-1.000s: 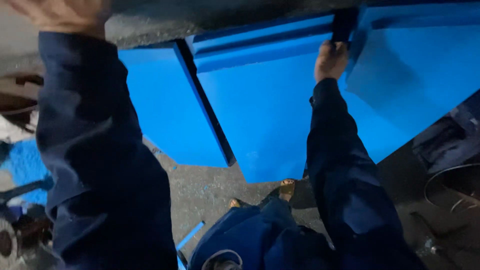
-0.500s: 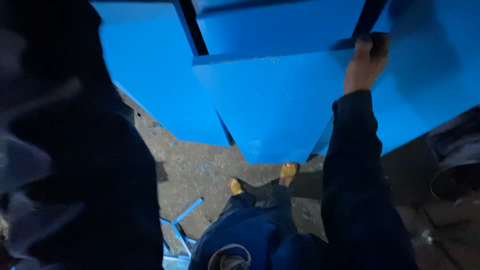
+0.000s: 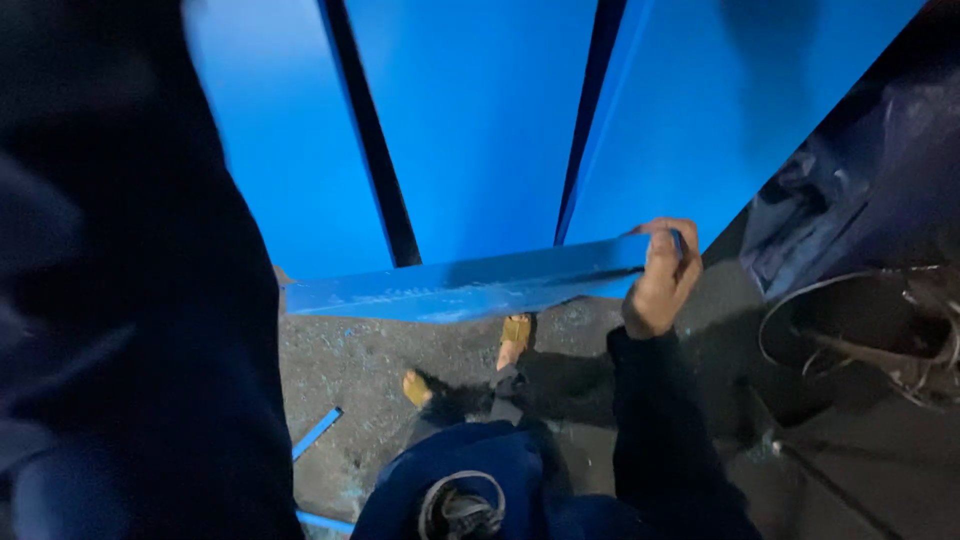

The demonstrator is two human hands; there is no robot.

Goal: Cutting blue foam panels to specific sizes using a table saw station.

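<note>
Lowered from overhead, the blue painted bar (image 3: 465,288) now lies level before the blue panels (image 3: 480,130), right hand (image 3: 660,275) clenched around its end, left hand's grip hidden, so its far end could swing and scrape paint.

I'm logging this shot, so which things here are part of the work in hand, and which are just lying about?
In hand:
right hand
blue metal bar
big blue panels

Lying about:
short blue strip on the floor
dark cloth at right
wire hoop
</note>
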